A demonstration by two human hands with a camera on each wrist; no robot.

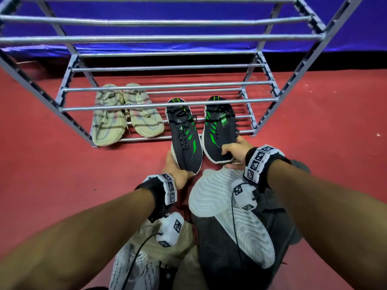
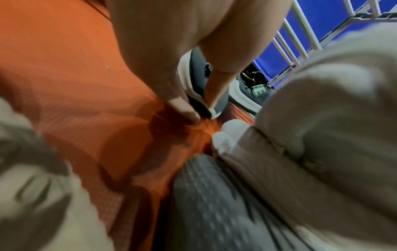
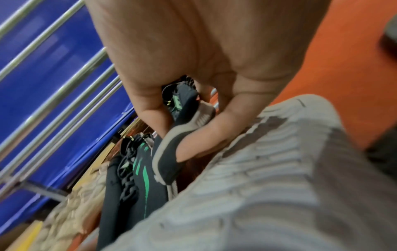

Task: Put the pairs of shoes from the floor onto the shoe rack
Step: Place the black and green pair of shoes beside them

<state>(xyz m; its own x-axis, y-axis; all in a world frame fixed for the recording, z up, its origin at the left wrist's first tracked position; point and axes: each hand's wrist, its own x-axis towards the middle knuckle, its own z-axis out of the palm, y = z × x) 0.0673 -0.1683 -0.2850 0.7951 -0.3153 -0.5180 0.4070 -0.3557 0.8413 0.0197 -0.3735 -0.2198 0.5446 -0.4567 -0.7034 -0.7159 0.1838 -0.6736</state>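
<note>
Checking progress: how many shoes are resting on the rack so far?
4. Two beige shoes lie left on the bottom shelf of the rack; two black-green shoes lie right, toes overhanging, one in each of the hands.

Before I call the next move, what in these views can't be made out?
- Head view: whether the black-green shoes rest fully on the shoe rack; the rack's rails cross their heels.
- Head view: left hand fingers hidden under its shoe.
- Head view: shoes on the floor covered by forearms and wrist cameras; count unclear.
- Wrist views: near shoes blurred.
</note>
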